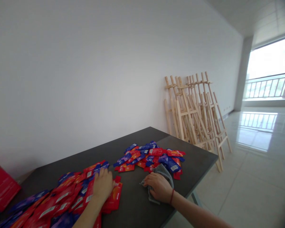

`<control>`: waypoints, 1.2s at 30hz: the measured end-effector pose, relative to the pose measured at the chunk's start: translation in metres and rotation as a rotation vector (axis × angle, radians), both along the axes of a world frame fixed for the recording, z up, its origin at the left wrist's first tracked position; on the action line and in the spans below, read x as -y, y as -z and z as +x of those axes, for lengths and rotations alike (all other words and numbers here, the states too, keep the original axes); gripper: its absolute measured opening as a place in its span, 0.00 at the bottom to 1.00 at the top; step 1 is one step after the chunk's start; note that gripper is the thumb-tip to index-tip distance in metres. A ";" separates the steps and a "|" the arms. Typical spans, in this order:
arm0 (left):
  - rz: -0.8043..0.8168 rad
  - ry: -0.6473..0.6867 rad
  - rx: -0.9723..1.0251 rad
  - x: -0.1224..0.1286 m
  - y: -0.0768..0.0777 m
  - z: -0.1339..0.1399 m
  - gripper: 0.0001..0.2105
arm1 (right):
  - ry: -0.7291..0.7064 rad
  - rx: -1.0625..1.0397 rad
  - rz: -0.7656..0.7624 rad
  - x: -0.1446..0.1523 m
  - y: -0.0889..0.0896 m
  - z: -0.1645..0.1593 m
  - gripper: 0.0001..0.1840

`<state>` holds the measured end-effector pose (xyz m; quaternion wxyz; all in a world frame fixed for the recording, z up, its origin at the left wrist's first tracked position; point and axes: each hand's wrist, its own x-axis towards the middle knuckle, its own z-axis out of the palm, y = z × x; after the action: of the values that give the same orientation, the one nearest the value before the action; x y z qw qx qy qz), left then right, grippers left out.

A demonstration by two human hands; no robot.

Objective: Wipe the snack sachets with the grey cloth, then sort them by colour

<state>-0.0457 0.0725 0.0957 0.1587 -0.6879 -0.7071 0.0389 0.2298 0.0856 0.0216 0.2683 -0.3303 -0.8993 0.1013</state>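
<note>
My left hand point(104, 185) lies on the right side of a large heap of red and blue packets point(66, 193). Its fingers stretch over the packets, with their tips partly hidden. My right hand point(159, 186) is closed around a grey cloth point(165, 172), pressed on the dark table. Just beyond the cloth is a smaller heap of red and blue packets point(149, 155); the cloth's far edge meets it. A few red packets point(115, 196) lie right of my left wrist.
The dark table point(130, 205) has its right corner point(216, 156) near the floor area. At the far left stands a red box point(3, 188). Several wooden easels point(192, 110) lean against the white wall behind the table. A window with a railing point(270, 85) is at the right.
</note>
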 end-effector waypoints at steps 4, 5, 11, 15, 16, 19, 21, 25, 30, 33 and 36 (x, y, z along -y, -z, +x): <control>-0.073 0.075 0.065 -0.044 0.020 0.039 0.17 | 0.001 -0.026 0.011 -0.002 0.003 0.000 0.19; -0.088 0.070 0.079 -0.054 0.024 0.044 0.17 | 0.000 -0.031 0.015 -0.002 0.004 0.000 0.19; -0.166 0.089 0.144 -0.082 0.028 0.047 0.18 | -0.016 -0.034 0.006 -0.005 0.008 -0.002 0.20; -0.164 0.190 0.191 -0.056 0.033 0.052 0.20 | -0.006 -0.092 0.006 -0.005 0.008 -0.001 0.20; -0.162 0.216 0.204 -0.046 0.035 0.054 0.21 | -0.002 -0.113 0.011 -0.005 0.007 -0.001 0.21; -0.160 0.281 0.243 -0.014 0.042 0.062 0.23 | 0.007 -0.158 0.036 -0.006 0.008 -0.001 0.23; -0.161 0.323 0.272 0.005 0.049 0.065 0.24 | 0.004 -0.156 0.048 -0.007 0.008 -0.001 0.23; -0.186 0.375 0.415 0.028 0.063 0.063 0.30 | -0.010 -0.115 0.053 -0.007 0.009 -0.002 0.21; -0.093 0.149 0.412 0.041 0.067 0.070 0.29 | -0.046 -0.066 0.076 -0.007 0.010 -0.003 0.18; -0.005 0.104 0.384 0.046 0.064 0.077 0.35 | -0.068 -0.008 0.102 -0.008 0.012 -0.004 0.17; 0.015 0.166 0.423 0.047 0.066 0.078 0.41 | -0.085 0.026 0.117 -0.010 0.014 -0.004 0.17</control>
<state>0.0322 0.0260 0.0301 0.0146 -0.7356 -0.6657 -0.1245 0.2261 0.0960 0.0080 0.2707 -0.2768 -0.9204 0.0556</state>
